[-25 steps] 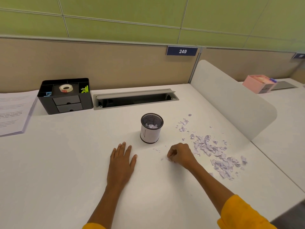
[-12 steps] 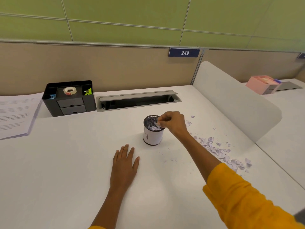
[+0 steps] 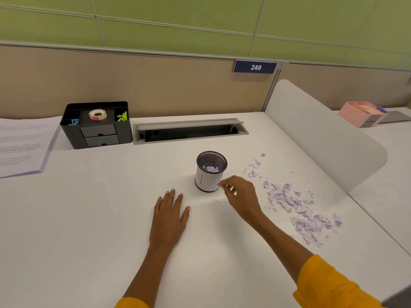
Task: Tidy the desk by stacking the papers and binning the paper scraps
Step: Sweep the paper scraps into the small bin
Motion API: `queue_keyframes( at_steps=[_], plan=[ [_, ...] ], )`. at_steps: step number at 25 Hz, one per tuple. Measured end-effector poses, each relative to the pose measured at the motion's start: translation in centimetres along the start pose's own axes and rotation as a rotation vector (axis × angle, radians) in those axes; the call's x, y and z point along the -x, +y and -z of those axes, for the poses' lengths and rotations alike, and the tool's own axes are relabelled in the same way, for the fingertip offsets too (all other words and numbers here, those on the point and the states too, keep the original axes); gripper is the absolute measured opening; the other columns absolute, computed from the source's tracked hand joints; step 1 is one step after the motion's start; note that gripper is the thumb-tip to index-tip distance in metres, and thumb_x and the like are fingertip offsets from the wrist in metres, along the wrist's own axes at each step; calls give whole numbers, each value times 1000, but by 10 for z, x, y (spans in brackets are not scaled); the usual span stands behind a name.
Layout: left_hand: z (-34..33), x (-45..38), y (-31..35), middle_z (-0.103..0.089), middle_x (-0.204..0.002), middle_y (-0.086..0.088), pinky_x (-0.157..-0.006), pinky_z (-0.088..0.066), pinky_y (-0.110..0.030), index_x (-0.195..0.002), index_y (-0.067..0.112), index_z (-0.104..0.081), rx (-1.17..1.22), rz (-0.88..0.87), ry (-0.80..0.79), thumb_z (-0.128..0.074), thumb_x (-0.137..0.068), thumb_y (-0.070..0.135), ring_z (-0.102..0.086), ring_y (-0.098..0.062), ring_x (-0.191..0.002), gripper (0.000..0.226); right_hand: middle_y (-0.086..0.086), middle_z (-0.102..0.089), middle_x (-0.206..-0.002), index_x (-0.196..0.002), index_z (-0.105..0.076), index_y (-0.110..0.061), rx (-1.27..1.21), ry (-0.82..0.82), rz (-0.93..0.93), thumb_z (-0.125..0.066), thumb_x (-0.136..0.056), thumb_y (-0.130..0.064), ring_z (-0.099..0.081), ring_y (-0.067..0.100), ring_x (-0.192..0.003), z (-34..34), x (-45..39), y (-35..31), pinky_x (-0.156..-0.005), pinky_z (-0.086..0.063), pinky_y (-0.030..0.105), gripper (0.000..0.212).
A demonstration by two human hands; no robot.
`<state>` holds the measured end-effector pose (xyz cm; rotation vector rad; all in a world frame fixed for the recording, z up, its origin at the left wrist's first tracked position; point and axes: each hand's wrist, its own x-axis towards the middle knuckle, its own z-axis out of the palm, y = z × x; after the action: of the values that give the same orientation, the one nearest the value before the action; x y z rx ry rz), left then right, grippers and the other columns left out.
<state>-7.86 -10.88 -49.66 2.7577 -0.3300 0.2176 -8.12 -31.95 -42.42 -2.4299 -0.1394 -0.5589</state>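
A small mesh bin (image 3: 210,176) wrapped in white paper stands mid-desk, with torn scraps inside it. A spread of pale paper scraps (image 3: 293,205) lies on the desk to its right. My right hand (image 3: 241,196) hovers just right of and below the bin, fingers loosely curled, nothing visible in them. Palm down, my left hand (image 3: 170,215) lies flat on the desk left of the bin with its fingers apart. A stack of printed papers (image 3: 21,145) lies at the far left edge.
A black desk organiser (image 3: 97,127) with a tape roll stands at the back left. An open grey cable tray (image 3: 189,131) runs along the back. A white curved divider (image 3: 320,141) borders the desk on the right; a pink box (image 3: 360,114) sits beyond it.
My right hand picked scraps off the desk, carried them over the bin and dropped them in. Now it has come back down to the right of the bin. The left hand stayed put.
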Motion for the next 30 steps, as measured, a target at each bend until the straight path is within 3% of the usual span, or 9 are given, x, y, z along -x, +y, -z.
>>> queue_keyframes(
  at_steps=[3, 6, 9, 15, 19, 23, 26, 28, 30],
  plan=[
    [-1, 0, -1, -54, -133, -16, -107, -19, -34, -121, 9, -62, 14, -3, 3, -31, -89, 44, -52, -30, -123, 57, 5, -64, -125, -119, -65, -11, 199, -325, 131, -47, -83, 8, -56, 23, -118, -11, 18, 14, -101, -42, 32, 44],
    [-1, -1, -1, -53, -134, -16, -108, -18, -34, -122, 9, -61, 13, -4, 5, -30, -89, 45, -50, -30, -124, 58, 0, -52, -140, -134, -53, -12, 287, -461, 222, -43, -82, 11, -42, 24, -135, -15, 36, 27, -109, -34, 35, 58],
    [-2, -1, -1, -51, -136, -15, -109, -16, -34, -124, 9, -59, 16, -5, 11, -28, -89, 46, -48, -29, -126, 59, 0, -55, -136, -130, -57, -11, 381, -414, 260, -52, -75, 10, -50, 28, -128, -7, 49, 47, -103, -41, 41, 59],
    [-3, 0, -2, -45, -141, -13, -112, -13, -33, -129, 11, -55, 24, -15, 32, -22, -89, 49, -41, -27, -132, 65, 2, -60, -130, -120, -65, -14, 314, -288, -77, -54, -84, 2, -47, 27, -129, 30, 42, 75, -109, -33, 37, 41],
    [-2, 0, -1, -45, -141, -14, -111, -13, -33, -129, 10, -55, 26, -14, 29, -23, -89, 49, -41, -27, -132, 65, 4, -55, -137, -123, -62, -21, 473, -135, -421, -59, -85, -10, -43, 29, -128, 65, 31, 86, -106, -31, 42, 40],
    [-1, 1, -1, -47, -140, -14, -111, -12, -32, -127, 9, -57, 27, -10, 18, -24, -89, 49, -43, -28, -131, 64, 4, -34, -150, -135, -46, -31, 543, -257, -836, -48, -93, -20, -31, 33, -134, 82, 28, 95, -108, -22, 49, 44],
    [0, 1, 0, -49, -138, -15, -110, -14, -32, -125, 9, -58, 26, -10, 2, -26, -89, 48, -46, -29, -128, 62, 8, -48, -140, -127, -57, -23, 427, -242, -741, -48, -88, -2, -41, 35, -125, 77, 29, 100, -101, -35, 42, 45],
    [0, 1, 0, -50, -137, -16, -109, -15, -32, -124, 8, -59, 27, -8, -1, -27, -89, 47, -47, -29, -127, 61, 12, -59, -125, -113, -67, -13, 336, -186, -644, -50, -82, 7, -52, 34, -113, 73, 29, 99, -84, -44, 33, 41],
    [-1, 1, 0, -50, -137, -16, -109, -15, -33, -124, 8, -59, 24, -7, 1, -27, -89, 47, -47, -30, -127, 61, 13, -64, -108, -97, -72, -8, 240, -137, -639, -55, -79, 10, -60, 28, -97, 70, 26, 94, -71, -41, 25, 30]
  ],
)
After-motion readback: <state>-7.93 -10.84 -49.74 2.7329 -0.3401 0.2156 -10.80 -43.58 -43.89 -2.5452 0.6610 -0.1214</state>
